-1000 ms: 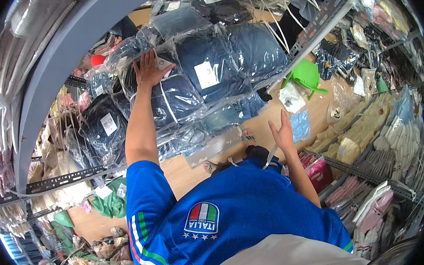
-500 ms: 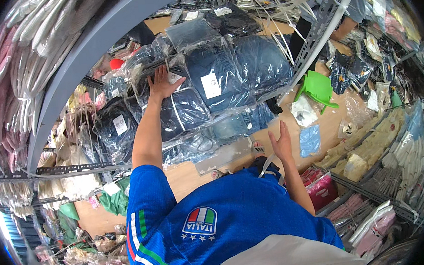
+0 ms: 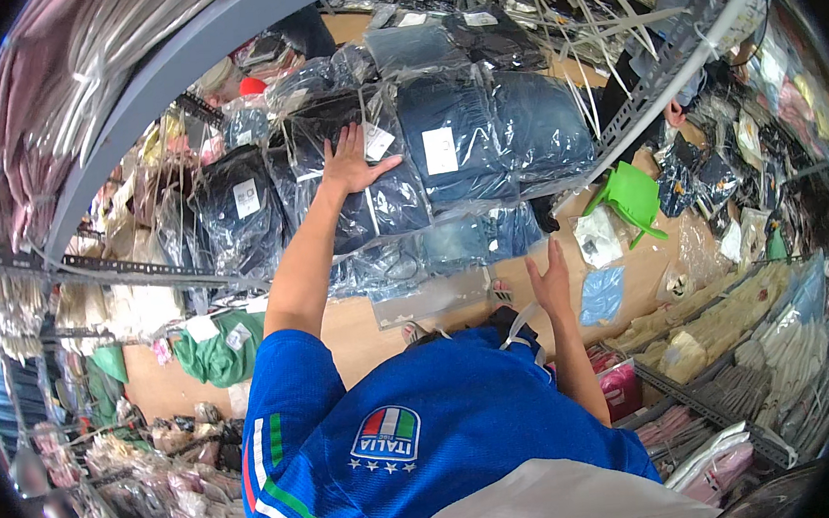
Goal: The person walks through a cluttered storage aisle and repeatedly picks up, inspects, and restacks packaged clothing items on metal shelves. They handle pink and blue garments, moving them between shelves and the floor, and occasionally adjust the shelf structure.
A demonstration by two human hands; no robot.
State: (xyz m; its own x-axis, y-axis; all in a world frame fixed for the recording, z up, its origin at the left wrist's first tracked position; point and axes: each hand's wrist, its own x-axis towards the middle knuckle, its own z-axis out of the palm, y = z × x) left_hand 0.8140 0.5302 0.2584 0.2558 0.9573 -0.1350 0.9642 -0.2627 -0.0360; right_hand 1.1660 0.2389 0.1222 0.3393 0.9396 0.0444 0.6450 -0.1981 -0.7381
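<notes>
A bright blue short-sleeved jersey is worn — white, green and red stripes are seen running down the side, plus a shield-shaped crest with small stars under it. Both forearms are left bare — no watch or gloves spotted

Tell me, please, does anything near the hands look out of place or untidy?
Yes. A green plastic stool lies tipped on its side on the floor, and loose clear bags are scattered beside it. The left hand presses on a bagged dark garment in the stack; the right hand is open and empty.
</notes>
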